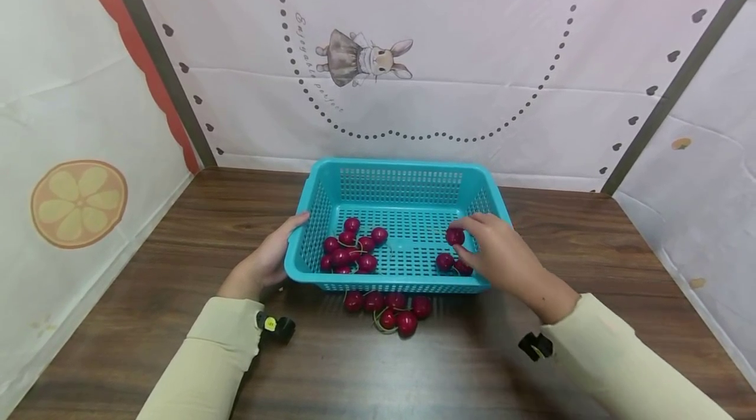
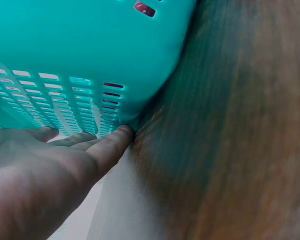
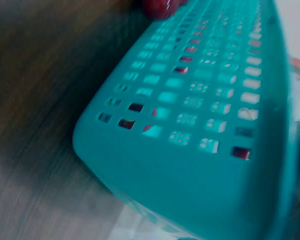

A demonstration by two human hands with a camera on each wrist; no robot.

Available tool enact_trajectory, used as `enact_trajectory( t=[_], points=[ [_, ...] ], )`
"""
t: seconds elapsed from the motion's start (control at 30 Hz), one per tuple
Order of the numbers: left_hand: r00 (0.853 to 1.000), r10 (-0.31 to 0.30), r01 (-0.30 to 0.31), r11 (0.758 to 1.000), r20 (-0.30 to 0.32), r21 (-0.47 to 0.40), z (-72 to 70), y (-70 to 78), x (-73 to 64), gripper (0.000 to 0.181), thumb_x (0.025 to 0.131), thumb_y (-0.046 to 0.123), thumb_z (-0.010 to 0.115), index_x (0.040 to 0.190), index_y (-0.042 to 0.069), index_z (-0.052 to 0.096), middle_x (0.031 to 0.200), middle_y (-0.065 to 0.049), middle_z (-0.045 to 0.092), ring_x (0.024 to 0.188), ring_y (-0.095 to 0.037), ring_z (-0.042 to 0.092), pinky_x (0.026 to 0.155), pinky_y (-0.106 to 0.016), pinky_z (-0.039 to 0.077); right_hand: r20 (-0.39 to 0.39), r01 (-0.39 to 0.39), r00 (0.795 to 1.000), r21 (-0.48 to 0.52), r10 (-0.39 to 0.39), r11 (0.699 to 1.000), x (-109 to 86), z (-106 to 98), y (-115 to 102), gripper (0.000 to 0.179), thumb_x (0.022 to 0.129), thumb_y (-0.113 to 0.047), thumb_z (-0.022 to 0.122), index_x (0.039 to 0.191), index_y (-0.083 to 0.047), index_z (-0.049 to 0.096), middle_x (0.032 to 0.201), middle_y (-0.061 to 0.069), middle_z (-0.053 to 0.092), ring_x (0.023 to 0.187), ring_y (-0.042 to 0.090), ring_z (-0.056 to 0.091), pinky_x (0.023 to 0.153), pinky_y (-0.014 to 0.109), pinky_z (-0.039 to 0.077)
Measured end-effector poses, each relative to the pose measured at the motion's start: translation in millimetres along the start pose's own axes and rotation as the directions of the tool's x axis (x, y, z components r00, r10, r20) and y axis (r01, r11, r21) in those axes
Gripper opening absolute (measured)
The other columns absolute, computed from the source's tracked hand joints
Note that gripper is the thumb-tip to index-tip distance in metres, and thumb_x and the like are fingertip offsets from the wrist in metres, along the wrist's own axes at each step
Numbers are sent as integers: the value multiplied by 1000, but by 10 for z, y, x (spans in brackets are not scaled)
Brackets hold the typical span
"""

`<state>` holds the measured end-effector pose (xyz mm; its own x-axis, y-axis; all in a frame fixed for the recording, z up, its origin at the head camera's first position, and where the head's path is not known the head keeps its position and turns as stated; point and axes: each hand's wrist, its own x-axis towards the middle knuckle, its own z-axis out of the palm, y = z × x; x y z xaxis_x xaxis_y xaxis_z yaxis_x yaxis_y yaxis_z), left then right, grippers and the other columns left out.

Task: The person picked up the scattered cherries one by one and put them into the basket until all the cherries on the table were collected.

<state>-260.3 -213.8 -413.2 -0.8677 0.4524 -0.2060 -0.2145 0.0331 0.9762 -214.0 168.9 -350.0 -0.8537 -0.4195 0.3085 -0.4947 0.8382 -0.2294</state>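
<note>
I was at a dark wood-grain table [image 1: 567,243] screened by pale printed sheets [image 1: 472,26], one at nine o'clock with an orange slice [image 1: 79,203], one at twelve with a rabbit [image 1: 363,59], another at three. It looked like a small recording booth, the black device [image 1: 284,330] by my left cuff [image 1: 233,323] at seven o'clock fitting that; whether in a home or a studio, I couldn't tell.

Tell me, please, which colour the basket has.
The basket is turquoise; it shows best in the head view.
</note>
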Motion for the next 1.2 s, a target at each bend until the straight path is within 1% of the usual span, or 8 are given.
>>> enact_trajectory(
  t=[0.1, 0.2, 0.4, 0.5, 0.67, 0.8, 0.93, 1.2],
  points=[
    [1000, -1, 1, 1000, 1, -7, -2, -17, 5, 75, 102, 65, 25, 160, 27, -5, 163, -17, 15, 148, -44, 27, 113, -58, 38, 91, -54, 995, 34, 51, 998, 107, 80, 78, 38, 85, -19, 81, 119, -6, 69, 107, 11, 73, 95, 26, 70, 79, 41, 62],
    [1000, -4, 4, 1000, 0, -15, -2, -27, 12, 75, 102, 64, 25, 160, 27, -5, 163, -17, 15, 148, -44, 26, 113, -59, 37, 168, -99, 982, 41, 90, 994, 191, 148, 127, 36, 87, -17, 79, 119, -5, 69, 108, 12, 73, 98, 27, 70, 83, 43, 61],
    [1000, -7, 7, 1000, -6, -11, 2, -32, 15, 76, 102, 65, 27, 160, 28, -6, 164, -15, 15, 148, -43, 26, 113, -59, 37, 280, -95, 954, -54, 107, 994, 268, 249, 165, 35, 87, -14, 79, 119, -4, 69, 107, 13, 73, 97, 27, 68, 89, 46, 59],
    [1000, -5, 5, 1000, -6, -12, 1, -35, 15, 77, 101, 65, 28, 160, 28, -5, 164, -14, 15, 148, -43, 26, 113, -58, 37, 308, -72, 946, -92, 97, 993, 273, 280, 171, 34, 87, -13, 78, 118, -4, 70, 106, 13, 73, 94, 26, 68, 89, 46, 59],
    [1000, -5, 5, 1000, -18, -4, 2, -35, 8, 79, 100, 67, 29, 160, 28, -5, 164, -14, 16, 148, -43, 28, 112, -57, 39, 327, -43, 942, -119, 80, 992, 278, 304, 171, 33, 88, -13, 77, 118, -3, 71, 105, 14, 73, 89, 24, 68, 88, 46, 59],
    [1000, -2, 2, 1000, -23, -1, 1, -31, 3, 79, 100, 67, 29, 160, 28, -5, 164, -14, 17, 147, -43, 29, 111, -57, 40, 354, -54, 931, -119, 94, 991, 286, 300, 159, 36, 87, -14, 78, 121, -3, 70, 107, 14, 73, 89, 24, 68, 87, 46, 60],
    [1000, 6, -6, 1000, -19, 5, 3, -22, 3, 78, 101, 66, 29, 160, 28, -4, 163, -14, 17, 147, -43, 30, 111, -56, 41, 384, -74, 916, -114, 113, 991, 296, 292, 158, 41, 87, -15, 79, 125, -3, 68, 112, 16, 73, 93, 27, 69, 88, 47, 59],
    [1000, -1, 2, 1000, -23, 25, 5, 5, -28, 78, 101, 66, 25, 160, 26, -7, 164, -17, 14, 148, -45, 26, 113, -59, 36, 411, -82, 903, -121, 125, 989, 312, 307, 148, 40, 87, -16, 78, 124, -4, 69, 112, 16, 73, 91, 26, 68, 88, 47, 59]
  ],
)
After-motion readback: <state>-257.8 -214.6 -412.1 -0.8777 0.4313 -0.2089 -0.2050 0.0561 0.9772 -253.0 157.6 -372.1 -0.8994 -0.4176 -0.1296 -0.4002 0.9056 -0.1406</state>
